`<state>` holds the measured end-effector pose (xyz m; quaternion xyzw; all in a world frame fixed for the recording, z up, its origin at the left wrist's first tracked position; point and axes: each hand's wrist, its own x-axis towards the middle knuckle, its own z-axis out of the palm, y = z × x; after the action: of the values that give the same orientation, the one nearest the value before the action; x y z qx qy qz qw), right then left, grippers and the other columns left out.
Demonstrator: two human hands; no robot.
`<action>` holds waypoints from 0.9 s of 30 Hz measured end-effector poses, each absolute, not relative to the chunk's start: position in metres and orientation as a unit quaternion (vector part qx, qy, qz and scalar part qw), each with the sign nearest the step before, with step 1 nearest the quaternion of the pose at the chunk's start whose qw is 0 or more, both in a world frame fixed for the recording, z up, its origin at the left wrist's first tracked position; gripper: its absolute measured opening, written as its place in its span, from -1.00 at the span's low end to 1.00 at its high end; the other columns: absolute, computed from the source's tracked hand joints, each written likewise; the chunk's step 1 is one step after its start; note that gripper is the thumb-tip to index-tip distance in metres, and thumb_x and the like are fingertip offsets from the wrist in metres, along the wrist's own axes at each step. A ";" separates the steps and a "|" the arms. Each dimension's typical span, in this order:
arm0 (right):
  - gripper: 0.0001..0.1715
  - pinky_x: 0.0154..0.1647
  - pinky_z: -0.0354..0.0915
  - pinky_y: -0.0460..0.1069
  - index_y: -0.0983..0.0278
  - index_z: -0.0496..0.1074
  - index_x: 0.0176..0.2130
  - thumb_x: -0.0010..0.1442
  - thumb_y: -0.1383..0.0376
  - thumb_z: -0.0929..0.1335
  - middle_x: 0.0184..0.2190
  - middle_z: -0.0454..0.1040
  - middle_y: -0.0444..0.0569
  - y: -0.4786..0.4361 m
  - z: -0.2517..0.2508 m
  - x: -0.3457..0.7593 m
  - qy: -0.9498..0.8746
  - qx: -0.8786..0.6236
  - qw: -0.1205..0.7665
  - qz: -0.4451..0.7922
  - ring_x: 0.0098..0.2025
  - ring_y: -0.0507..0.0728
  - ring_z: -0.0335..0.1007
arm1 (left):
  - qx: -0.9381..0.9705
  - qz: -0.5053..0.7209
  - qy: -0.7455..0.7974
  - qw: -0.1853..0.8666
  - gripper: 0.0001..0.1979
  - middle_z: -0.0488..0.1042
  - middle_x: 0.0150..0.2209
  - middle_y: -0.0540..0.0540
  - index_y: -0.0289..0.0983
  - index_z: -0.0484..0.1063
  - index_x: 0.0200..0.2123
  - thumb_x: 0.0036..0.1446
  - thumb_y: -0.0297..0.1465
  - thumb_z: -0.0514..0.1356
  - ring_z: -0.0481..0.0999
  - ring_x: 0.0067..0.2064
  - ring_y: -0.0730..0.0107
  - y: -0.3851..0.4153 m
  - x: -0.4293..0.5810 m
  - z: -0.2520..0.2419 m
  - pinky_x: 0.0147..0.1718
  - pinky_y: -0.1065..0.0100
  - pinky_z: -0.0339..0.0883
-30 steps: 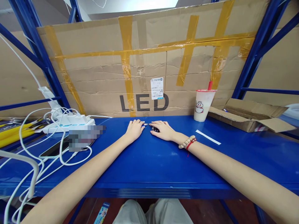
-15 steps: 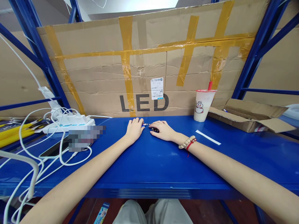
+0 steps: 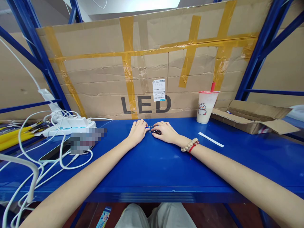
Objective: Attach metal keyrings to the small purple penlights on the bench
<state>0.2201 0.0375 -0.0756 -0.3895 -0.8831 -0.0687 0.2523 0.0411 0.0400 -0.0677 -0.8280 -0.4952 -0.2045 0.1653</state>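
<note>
Near the back of the blue shelf point(image 3: 142, 164), my left hand point(image 3: 137, 131) lies palm down with bent fingers close together. At its thumb side shows a small blue and silver piece point(image 3: 147, 127), mostly hidden. My right hand point(image 3: 166, 133) faces it from the right, its thumb and fingers closed around a small dark, shiny thing point(image 3: 156, 131). What kind of thing this is I cannot make out, as the fingers cover part of it. Tiny bright bits point(image 3: 150, 131) lie in the narrow gap between the hands. A beaded bracelet and a red cord circle my right wrist.
A lidded drink cup point(image 3: 206, 107) with a red straw stands back right, beside an open cardboard box point(image 3: 249, 118). A white strip point(image 3: 211, 139) lies before the cup. Left are a power strip point(image 3: 71, 126), tangled white cables and phones point(image 3: 55, 152). A large carton point(image 3: 104, 76) walls the back.
The hands have come very slightly closer together, and the small blue and silver piece between them has shifted. The whole view has moved a little; both hands keep their grip.
</note>
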 end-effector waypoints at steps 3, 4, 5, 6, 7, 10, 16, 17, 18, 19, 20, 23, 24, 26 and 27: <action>-0.68 -0.08 0.04 0.08 0.15 0.44 -0.14 0.20 0.15 0.21 -0.09 0.37 -0.01 0.038 -0.076 0.221 -0.891 -0.371 0.251 -0.070 -0.05 0.15 0.20 | -0.829 -0.211 -0.492 0.164 -0.83 0.36 -0.20 -0.10 -0.28 0.26 -0.27 0.22 -0.32 -0.04 0.30 -0.13 0.28 0.038 0.042 -0.067 -0.17 0.27 0.09; -0.68 -0.08 0.05 0.08 0.14 0.44 -0.14 0.21 0.15 0.20 -0.08 0.36 -0.02 0.038 -0.076 0.221 -0.896 -0.361 0.249 -0.070 -0.05 0.15 0.19 | -0.828 -0.212 -0.492 0.165 -0.82 0.36 -0.21 -0.10 -0.28 0.25 -0.27 0.23 -0.32 -0.06 0.30 -0.14 0.28 0.038 0.042 -0.066 -0.17 0.27 0.09; -0.68 -0.08 0.05 0.07 0.13 0.44 -0.14 0.22 0.16 0.19 -0.07 0.36 -0.02 0.038 -0.076 0.221 -0.901 -0.350 0.246 -0.071 -0.04 0.15 0.19 | -0.827 -0.212 -0.494 0.165 -0.81 0.36 -0.21 -0.10 -0.28 0.25 -0.27 0.23 -0.32 -0.07 0.30 -0.14 0.28 0.038 0.043 -0.066 -0.18 0.27 0.09; -0.67 -0.09 0.05 0.07 0.12 0.44 -0.14 0.23 0.16 0.18 -0.06 0.35 -0.02 0.038 -0.076 0.221 -0.906 -0.340 0.243 -0.070 -0.04 0.15 0.18 | -0.826 -0.210 -0.496 0.166 -0.80 0.36 -0.21 -0.10 -0.28 0.25 -0.28 0.24 -0.31 -0.08 0.30 -0.15 0.28 0.038 0.043 -0.066 -0.18 0.27 0.09; -0.66 -0.09 0.06 0.07 0.12 0.43 -0.12 0.24 0.15 0.17 -0.05 0.34 -0.02 0.037 -0.075 0.221 -0.909 -0.333 0.242 -0.070 -0.04 0.15 0.18 | -0.825 -0.208 -0.499 0.168 -0.79 0.36 -0.22 -0.10 -0.28 0.25 -0.28 0.24 -0.30 -0.09 0.30 -0.15 0.28 0.037 0.043 -0.066 -0.18 0.27 0.09; -0.64 -0.09 0.08 0.06 0.11 0.38 -0.05 0.25 0.15 0.15 -0.04 0.33 -0.02 0.036 -0.074 0.221 -0.917 -0.313 0.236 -0.070 -0.04 0.14 0.18 | -0.820 -0.203 -0.507 0.171 -0.76 0.37 -0.22 -0.12 -0.29 0.25 -0.29 0.25 -0.30 -0.11 0.31 -0.15 0.27 0.037 0.044 -0.066 -0.18 0.27 0.09; -0.64 -0.13 0.09 0.04 0.12 0.41 -0.07 0.26 0.16 0.15 -0.06 0.35 -0.03 0.034 -0.073 0.218 -0.929 -0.281 0.217 -0.103 -0.07 0.14 0.19 | -0.815 -0.206 -0.514 0.170 -0.74 0.37 -0.26 -0.12 -0.30 0.25 -0.32 0.25 -0.30 -0.14 0.32 -0.18 0.28 0.035 0.045 -0.065 -0.19 0.27 0.09; -0.65 -0.15 0.09 0.04 0.13 0.42 -0.09 0.25 0.16 0.16 -0.08 0.36 -0.02 0.033 -0.073 0.217 -0.926 -0.287 0.219 -0.107 -0.08 0.14 0.20 | -0.815 -0.207 -0.514 0.170 -0.74 0.37 -0.27 -0.11 -0.30 0.25 -0.33 0.25 -0.30 -0.13 0.32 -0.19 0.28 0.035 0.045 -0.064 -0.20 0.27 0.09; -0.65 -0.16 0.10 0.04 0.15 0.42 -0.10 0.25 0.16 0.17 -0.10 0.38 -0.02 0.033 -0.073 0.217 -0.923 -0.294 0.223 -0.110 -0.10 0.14 0.21 | -0.815 -0.208 -0.513 0.171 -0.74 0.36 -0.27 -0.11 -0.29 0.25 -0.34 0.25 -0.30 -0.13 0.32 -0.20 0.28 0.034 0.045 -0.064 -0.20 0.27 0.09; -0.65 -0.17 0.09 0.04 0.16 0.43 -0.11 0.24 0.15 0.17 -0.12 0.39 -0.01 0.034 -0.073 0.217 -0.919 -0.303 0.226 -0.112 -0.11 0.14 0.21 | -0.815 -0.209 -0.511 0.173 -0.75 0.36 -0.28 -0.11 -0.29 0.25 -0.35 0.24 -0.30 -0.13 0.32 -0.20 0.28 0.034 0.046 -0.064 -0.21 0.27 0.09; -0.65 -0.18 0.09 0.04 0.17 0.43 -0.12 0.24 0.15 0.17 -0.13 0.39 -0.01 0.034 -0.074 0.217 -0.915 -0.311 0.229 -0.112 -0.11 0.14 0.21 | -0.816 -0.210 -0.509 0.175 -0.75 0.36 -0.28 -0.10 -0.28 0.24 -0.35 0.24 -0.30 -0.12 0.32 -0.20 0.29 0.034 0.046 -0.064 -0.21 0.27 0.09; -0.66 -0.19 0.09 0.04 0.14 0.46 -0.16 0.23 0.13 0.18 -0.13 0.39 -0.03 0.035 -0.074 0.217 -0.910 -0.326 0.236 -0.102 -0.11 0.14 0.21 | -0.821 -0.211 -0.499 0.179 -0.77 0.37 -0.30 -0.09 -0.28 0.24 -0.36 0.23 -0.31 -0.11 0.32 -0.22 0.30 0.034 0.046 -0.064 -0.22 0.27 0.09; -0.67 -0.19 0.09 0.04 0.13 0.47 -0.19 0.23 0.13 0.19 -0.13 0.39 -0.04 0.035 -0.074 0.217 -0.909 -0.328 0.237 -0.098 -0.10 0.14 0.21 | -0.823 -0.212 -0.495 0.180 -0.77 0.37 -0.31 -0.08 -0.27 0.24 -0.37 0.23 -0.31 -0.11 0.32 -0.22 0.30 0.034 0.046 -0.064 -0.22 0.27 0.09; -0.70 -0.17 0.08 0.04 0.11 0.48 -0.22 0.21 0.13 0.21 -0.11 0.38 -0.06 0.036 -0.075 0.218 -0.907 -0.333 0.243 -0.088 -0.09 0.13 0.21 | -0.826 -0.215 -0.488 0.182 -0.77 0.38 -0.32 -0.07 -0.27 0.24 -0.38 0.23 -0.31 -0.11 0.33 -0.23 0.30 0.034 0.046 -0.063 -0.24 0.27 0.09; -0.71 -0.17 0.09 0.04 0.11 0.49 -0.23 0.20 0.13 0.22 -0.11 0.37 -0.06 0.036 -0.075 0.218 -0.905 -0.336 0.246 -0.082 -0.09 0.13 0.21 | -0.828 -0.217 -0.483 0.182 -0.77 0.38 -0.33 -0.07 -0.27 0.23 -0.39 0.23 -0.31 -0.11 0.33 -0.23 0.31 0.034 0.046 -0.063 -0.24 0.28 0.08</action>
<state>0.2176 0.0364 -0.0747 -0.3361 -0.9053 -0.0818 0.2464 0.0463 0.0339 -0.0629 -0.8285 -0.4832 -0.2172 0.1816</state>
